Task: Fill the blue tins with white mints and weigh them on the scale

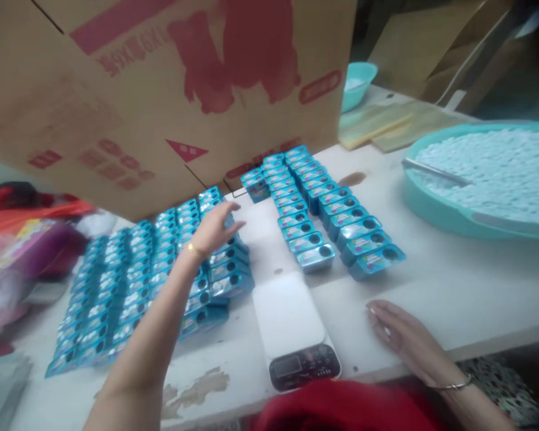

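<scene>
My left hand point(215, 228) is over the rightmost column of the left group of blue packs point(227, 284), thumb and forefinger apart. Whether its hidden fingers touch a pack I cannot tell. Low over the table's front part, my right hand point(397, 332) has its fingers loosely stretched and close together. A small white spot shows at its fingers, perhaps a nail. Between the hands lies a white digital scale point(290, 317) with a dark panel, nothing on its plate. Beyond it, two columns of small blue packs point(317, 257) with dark round spots run toward the back.
A large turquoise tub point(431, 206) of pale pellets stands at the right, a metal tool point(438, 170) resting in it. A big printed cardboard box point(161, 108) walls off the back. A smaller turquoise bowl point(362, 90) sits behind. Red and purple bags point(49, 251) lie left.
</scene>
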Action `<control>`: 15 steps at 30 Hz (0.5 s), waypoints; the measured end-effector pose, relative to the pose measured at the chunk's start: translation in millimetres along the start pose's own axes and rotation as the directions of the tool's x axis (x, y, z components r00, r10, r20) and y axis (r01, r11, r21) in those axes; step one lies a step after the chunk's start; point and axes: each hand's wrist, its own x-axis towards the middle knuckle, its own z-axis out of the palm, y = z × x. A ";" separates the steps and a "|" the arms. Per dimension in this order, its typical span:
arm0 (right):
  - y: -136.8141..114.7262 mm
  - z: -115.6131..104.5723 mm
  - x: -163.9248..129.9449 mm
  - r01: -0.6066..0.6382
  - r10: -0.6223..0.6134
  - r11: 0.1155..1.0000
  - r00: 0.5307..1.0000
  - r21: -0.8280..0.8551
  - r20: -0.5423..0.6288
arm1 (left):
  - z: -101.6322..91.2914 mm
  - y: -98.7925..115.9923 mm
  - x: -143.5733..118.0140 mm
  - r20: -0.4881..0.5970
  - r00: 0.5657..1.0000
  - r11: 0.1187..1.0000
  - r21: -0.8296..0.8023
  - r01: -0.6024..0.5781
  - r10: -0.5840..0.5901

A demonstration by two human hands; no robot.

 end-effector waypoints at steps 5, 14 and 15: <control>1.5 -1.0 1.2 0.014 -0.013 1.000 0.999 -0.007 0.035 | -7.4 52.2 -125.8 0.113 0.994 0.988 0.152 -0.030 0.013; 3.5 -6.9 1.5 0.018 -0.029 0.992 0.996 0.128 0.089 | 22.2 74.5 -146.7 0.047 0.999 0.916 0.402 -0.009 -0.010; 2.8 -5.2 -1.0 -0.005 -0.007 0.993 0.994 0.117 0.106 | 14.0 81.7 -145.7 0.051 0.999 0.916 0.400 -0.022 0.002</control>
